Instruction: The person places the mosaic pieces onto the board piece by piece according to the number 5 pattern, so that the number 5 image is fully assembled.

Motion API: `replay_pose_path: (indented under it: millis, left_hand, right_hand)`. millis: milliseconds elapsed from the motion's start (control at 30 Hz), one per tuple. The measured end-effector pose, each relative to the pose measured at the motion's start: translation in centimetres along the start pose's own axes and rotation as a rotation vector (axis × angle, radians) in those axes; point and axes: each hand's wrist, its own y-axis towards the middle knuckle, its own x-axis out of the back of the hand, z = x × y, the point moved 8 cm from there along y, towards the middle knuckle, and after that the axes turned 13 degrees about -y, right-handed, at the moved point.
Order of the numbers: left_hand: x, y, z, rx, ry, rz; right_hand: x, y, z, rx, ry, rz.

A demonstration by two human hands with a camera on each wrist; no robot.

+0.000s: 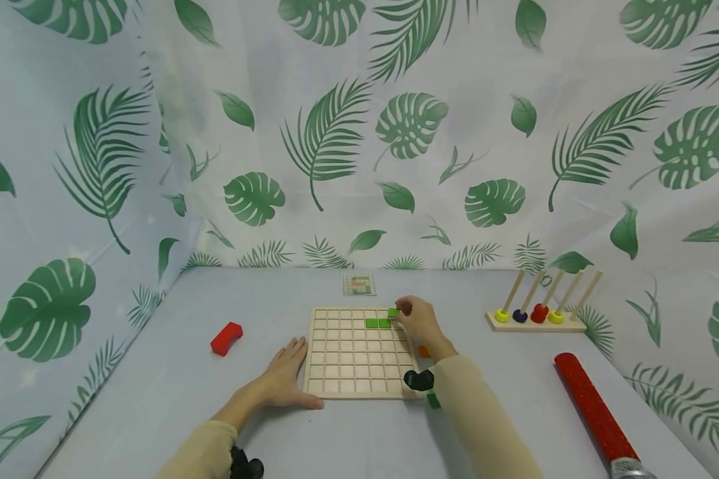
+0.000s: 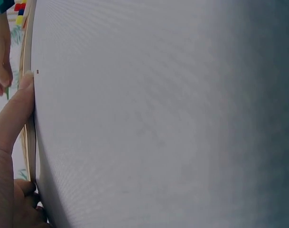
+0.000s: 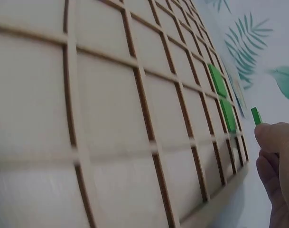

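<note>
Fingertips of the right hand [image 1: 419,320] pinch a green tile [image 1: 393,313] at the far-right corner of the board [image 1: 346,364], where tilted release might wedge it askew, the left hand [image 1: 284,376], thumb wide, bracing left.

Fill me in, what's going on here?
A person is laying tiles on a wooden grid board. The right hand pinches a green tile, held just above the board's far right part. Two other green tiles already sit in neighbouring squares there. The left hand rests against the board's left side, thumb at the near edge. A patterned card lies beyond the board.
</note>
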Motion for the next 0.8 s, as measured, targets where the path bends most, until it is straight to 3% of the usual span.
replay_pose_path:
  millis: [433,800]
  left_hand:
    - [0.1,0.0,-0.2,-0.008,-0.02,-0.002]
    - [0.1,0.1,0.0,0.0,-0.029,0.001]
  right_hand:
    - [-3.4,0.5,4.4,0.133,-0.002,0.046]
    - [-5.0,0.8,5.6,0.203,-0.077,0.096]
